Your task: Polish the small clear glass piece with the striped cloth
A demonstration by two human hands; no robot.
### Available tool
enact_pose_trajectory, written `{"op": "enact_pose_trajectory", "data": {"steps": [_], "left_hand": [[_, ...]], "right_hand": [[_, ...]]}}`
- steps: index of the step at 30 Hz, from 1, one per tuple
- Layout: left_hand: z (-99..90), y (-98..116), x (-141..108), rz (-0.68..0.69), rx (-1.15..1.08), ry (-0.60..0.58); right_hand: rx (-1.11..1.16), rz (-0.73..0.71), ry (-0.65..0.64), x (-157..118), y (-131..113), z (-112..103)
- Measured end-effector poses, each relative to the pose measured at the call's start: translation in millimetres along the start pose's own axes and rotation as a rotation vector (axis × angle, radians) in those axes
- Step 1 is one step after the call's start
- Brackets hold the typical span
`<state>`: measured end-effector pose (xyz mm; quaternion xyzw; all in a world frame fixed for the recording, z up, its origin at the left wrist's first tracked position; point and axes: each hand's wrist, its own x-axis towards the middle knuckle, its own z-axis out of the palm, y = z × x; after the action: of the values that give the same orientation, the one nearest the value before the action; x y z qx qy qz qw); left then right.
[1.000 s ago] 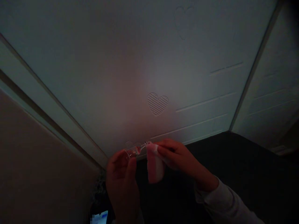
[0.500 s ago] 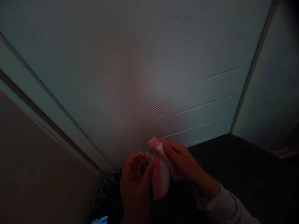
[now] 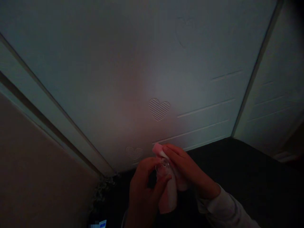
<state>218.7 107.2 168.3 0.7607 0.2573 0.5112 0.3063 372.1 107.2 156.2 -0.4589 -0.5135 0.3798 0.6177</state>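
In the dim head view, my right hand (image 3: pixel 181 161) is closed on a pink and white cloth (image 3: pixel 168 196), which hangs down below the fingers. My left hand (image 3: pixel 148 186) pinches a small clear, shiny object (image 3: pixel 165 163) between thumb and fingers. That object looks like transparent glass or plastic with a round rim, and it rests against the cloth. Its exact kind cannot be made out. Both hands are close together, low in the middle of the view.
A pale panel with engraved hearts (image 3: pixel 159 109) and grooved lines rises in front of the hands. Its frame runs down the left side. Beneath lies a dark surface (image 3: pixel 213 167), with ruffled trim (image 3: pixel 101 190) at its left edge. A small blue and white item (image 3: pixel 102 224) lies at the bottom.
My left hand has moved right and brought the clear object against the cloth. The cloth's hanging end has shifted slightly right and down.
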Motion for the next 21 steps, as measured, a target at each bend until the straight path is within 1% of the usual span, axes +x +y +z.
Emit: {"op": "enact_pose_trajectory", "data": {"steps": [2,3,5,7,10,13,17,21], "left_hand": [[-2.7,2.0,0.7,0.000,0.015,-0.053],[-3.9,2.8,0.8,-0.002,0.022,-0.060],[-5.7,3.3,0.6,0.012,0.028,-0.053],[-6.5,2.7,0.0,0.033,0.026,-0.051],[-6.6,1.1,-0.4,0.026,0.026,-0.052],[-6.5,0.0,-0.4,0.026,0.031,-0.051],[-7.2,0.6,-0.4,0.038,0.045,-0.041],[-9.1,2.3,-1.1,0.031,0.071,-0.028]], "right_hand": [[0.002,-0.029,0.030,-0.6,-0.8,1.6],[-0.002,-0.050,0.039,-1.0,-1.4,2.3],[-0.016,-0.076,0.050,-1.9,-2.3,3.5],[-0.026,-0.067,0.062,-2.6,-2.6,4.3],[-0.032,-0.064,0.079,-3.4,-2.8,4.8],[-0.030,-0.064,0.053,-4.7,-4.2,5.1],[0.052,0.000,-0.009,-6.8,-4.0,5.7],[0.177,0.109,-0.012,-7.6,-1.5,6.3]]}}
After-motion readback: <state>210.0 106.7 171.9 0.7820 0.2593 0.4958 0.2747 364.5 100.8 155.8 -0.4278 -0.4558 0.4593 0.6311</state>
